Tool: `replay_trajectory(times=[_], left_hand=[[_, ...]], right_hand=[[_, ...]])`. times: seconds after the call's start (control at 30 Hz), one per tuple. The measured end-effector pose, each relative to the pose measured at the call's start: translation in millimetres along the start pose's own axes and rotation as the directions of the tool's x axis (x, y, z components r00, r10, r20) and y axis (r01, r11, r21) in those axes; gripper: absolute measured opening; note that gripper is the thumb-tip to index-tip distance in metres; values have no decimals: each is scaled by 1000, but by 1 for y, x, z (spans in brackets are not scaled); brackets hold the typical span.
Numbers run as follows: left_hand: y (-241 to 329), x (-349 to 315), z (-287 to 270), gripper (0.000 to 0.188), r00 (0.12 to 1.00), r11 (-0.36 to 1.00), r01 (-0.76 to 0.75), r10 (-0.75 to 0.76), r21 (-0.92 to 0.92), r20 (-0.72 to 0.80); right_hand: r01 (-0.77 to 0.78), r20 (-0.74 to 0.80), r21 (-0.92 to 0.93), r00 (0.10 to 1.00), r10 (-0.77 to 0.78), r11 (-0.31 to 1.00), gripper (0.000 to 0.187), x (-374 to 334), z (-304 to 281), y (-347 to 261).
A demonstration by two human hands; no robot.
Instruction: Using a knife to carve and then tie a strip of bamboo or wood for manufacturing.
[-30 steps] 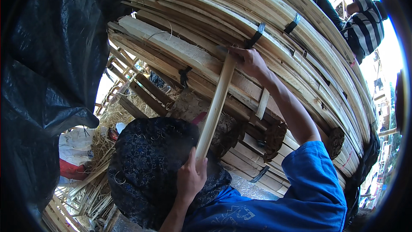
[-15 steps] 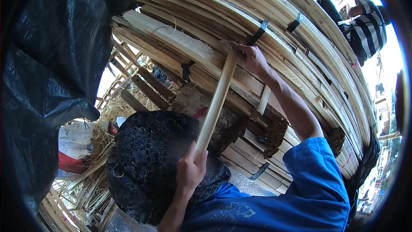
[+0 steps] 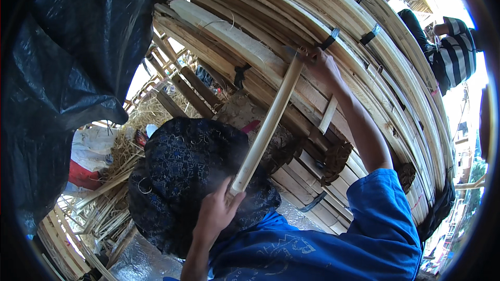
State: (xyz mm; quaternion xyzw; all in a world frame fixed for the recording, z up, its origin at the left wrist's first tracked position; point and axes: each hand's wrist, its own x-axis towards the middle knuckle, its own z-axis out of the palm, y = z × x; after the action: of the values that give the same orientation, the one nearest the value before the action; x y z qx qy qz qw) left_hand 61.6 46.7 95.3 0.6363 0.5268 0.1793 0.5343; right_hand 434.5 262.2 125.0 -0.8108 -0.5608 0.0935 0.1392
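A pale bamboo strip (image 3: pixel 268 127) slants up and to the right across the middle of the view. My left hand (image 3: pixel 216 212) is closed around its lower end, above the dark patterned cloth (image 3: pixel 192 171) over my lap. At the strip's far end, my right hand (image 3: pixel 324 66) is closed on what looks like a knife, whose short grey blade (image 3: pixel 290 50) pokes out to the left against the strip. The handle is hidden by my fingers. Behind that hand lie long bundles of split bamboo (image 3: pixel 250 36).
Black ties (image 3: pixel 329 39) bind the bundles. A black plastic sheet (image 3: pixel 78 57) hangs at the left. Straw and thin shavings (image 3: pixel 112 203) are heaped below it, near a white and red sack (image 3: pixel 86 169). Someone in striped clothing (image 3: pixel 453 54) is at the upper right.
My left hand has shifted slightly down and left with the strip's lower end. In the picture, the bundles and my right hand have moved a little rightward as the view turned.
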Motion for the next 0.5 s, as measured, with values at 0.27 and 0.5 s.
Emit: replay_trajectory(times=[0.27,0.5], left_hand=[[-31,-72,-5,37,974,996,91,-93,-16,-206],[-46,-61,27,35,937,947,-14,124,321,-326]], right_hand=[[33,79,-134,997,-23,990,62,11,-5,5],[27,228,224,971,-79,974,57,38,17,38]])
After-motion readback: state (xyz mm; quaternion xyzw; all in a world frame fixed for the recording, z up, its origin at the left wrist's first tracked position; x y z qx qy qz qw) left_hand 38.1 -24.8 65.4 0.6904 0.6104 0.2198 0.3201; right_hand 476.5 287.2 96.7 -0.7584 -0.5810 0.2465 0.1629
